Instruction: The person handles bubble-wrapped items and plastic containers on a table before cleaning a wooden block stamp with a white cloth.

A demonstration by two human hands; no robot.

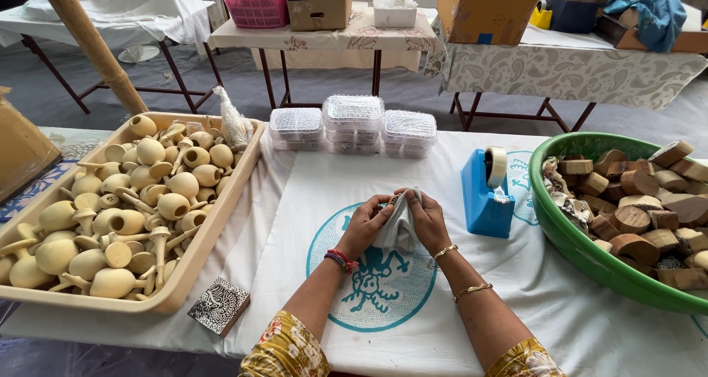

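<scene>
Hands: the left hand (366, 222) and the right hand (425, 218) are meeting over the middle of the surface, nearest the camera; both are curling closed around a grey cloth (398, 226), with a small pale object (399, 198) peeking out at the top between the fingertips; what it is cannot be told.
Surface: a white sheet (472, 303) with a teal round print is covering it, lying under the hands.
Green basin (582, 252): sitting at the right, holding cut wooden blocks (649, 207).
Beige tray (192, 255): resting at the left, filled with pale wooden knobs and handles (125, 207).
Clear plastic boxes (354, 125): standing stacked in three piles beyond the hands.
Blue tape dispenser (487, 196): standing just right of the hands, between them and the basin.
Carved printing block (219, 305): lying at the tray's near corner, well left of the hands.
Bangles (472, 290): circling the right wrist; red threads (341, 260) are circling the left.
</scene>
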